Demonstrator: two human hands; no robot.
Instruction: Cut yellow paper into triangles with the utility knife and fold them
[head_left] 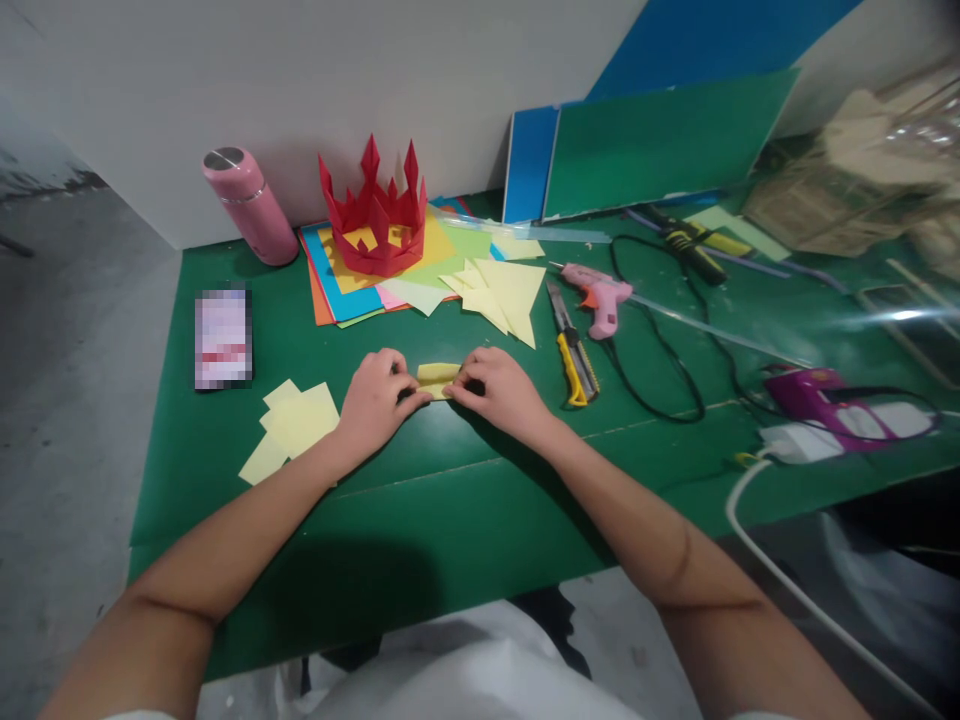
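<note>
A small piece of yellow paper [438, 373], partly folded over, lies on the green table [450, 500] between my hands. My left hand [380, 393] pinches its left end, thumb and fingers closed. At the right end, my right hand [499, 388] grips the paper the same way. My fingertips hide both ends of it. Several loose squares of yellow paper [300, 428] are spread near my left wrist. Beyond my right hand is an overlapping pile of folded yellow paper triangles [504, 292].
A red paper crown [384, 240] stands on coloured sheets [322, 280]. Beside it is a pink bottle [255, 210]; a phone [223, 340] lies at left. To the right are a yellow utility knife [574, 355], a pink glue gun [600, 295] and a purple power strip [817, 400] with cables.
</note>
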